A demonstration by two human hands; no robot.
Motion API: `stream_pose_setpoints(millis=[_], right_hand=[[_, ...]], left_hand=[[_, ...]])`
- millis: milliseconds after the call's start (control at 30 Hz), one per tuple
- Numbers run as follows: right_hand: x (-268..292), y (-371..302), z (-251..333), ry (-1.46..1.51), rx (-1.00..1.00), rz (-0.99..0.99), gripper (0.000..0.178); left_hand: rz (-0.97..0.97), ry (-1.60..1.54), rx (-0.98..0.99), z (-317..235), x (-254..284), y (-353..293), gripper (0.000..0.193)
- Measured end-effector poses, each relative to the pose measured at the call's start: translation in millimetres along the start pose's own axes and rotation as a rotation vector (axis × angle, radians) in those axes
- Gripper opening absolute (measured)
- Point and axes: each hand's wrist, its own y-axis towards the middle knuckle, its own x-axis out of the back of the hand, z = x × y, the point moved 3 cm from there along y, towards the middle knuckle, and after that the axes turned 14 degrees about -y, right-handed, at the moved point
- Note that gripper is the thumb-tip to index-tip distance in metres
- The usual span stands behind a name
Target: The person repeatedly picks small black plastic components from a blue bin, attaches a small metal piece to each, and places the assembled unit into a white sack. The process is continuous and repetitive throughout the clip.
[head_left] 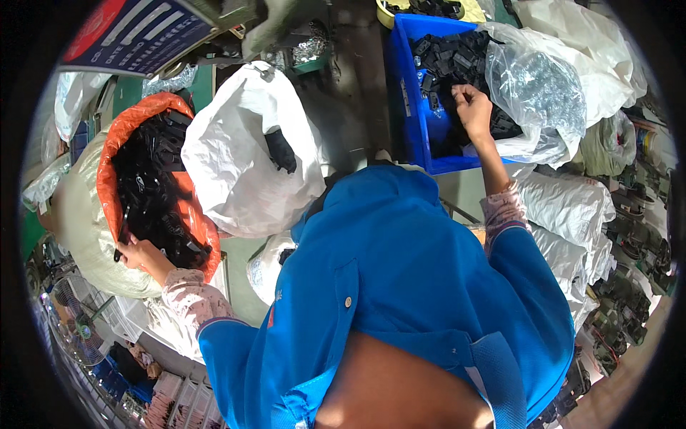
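Over at the left, my left hand (139,256) is at the near edge of an orange-lined sack (106,179). Its fingers are closed on a slim black piece (118,253), whose exact kind I cannot make out. Dark, glossy black parts (146,189) fill that sack. My right hand (473,113) reaches into a blue plastic bin (400,93) at the right, among loose black plastic parts (446,57). Thumb and fingers there are pinched together; whatever they hold is hidden. Some small clear pieces (433,100) lie among the parts in the bin.
Between my arms stands an open white woven sack (236,171) with a black piece (281,150) inside. A clear plastic bag (536,89) of small transparent pieces leans over the bin's right side. Filled white sacks (564,207) are stacked at the right. A yellow tub (386,16) stands beyond the bin.
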Motion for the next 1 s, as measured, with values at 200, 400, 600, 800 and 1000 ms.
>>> stream_pose_setpoints(millis=[200, 400, 600, 800, 1000], right_hand=[[-40, 21, 10, -0.575, -0.084, 0.564, 0.037], [-40, 24, -2, -0.362, -0.115, 0.605, 0.037], [29, 2, 47, 0.542, -0.099, 0.822, 0.031], [36, 9, 90, 0.565, 0.241, 0.720, 0.029], [24, 31, 51, 0.391, 0.324, 0.657, 0.020]], left_hand=[[0.479, -0.181, 0.325, -22, -26, -51, 0.012], [1.140, -0.106, 1.372, -16, -53, -410, 0.019], [1.366, 0.081, 1.672, -17, -52, -611, 0.042], [1.506, -0.003, 1.432, -21, -72, -611, 0.024], [1.355, -0.077, 1.530, -22, -67, -618, 0.014]])
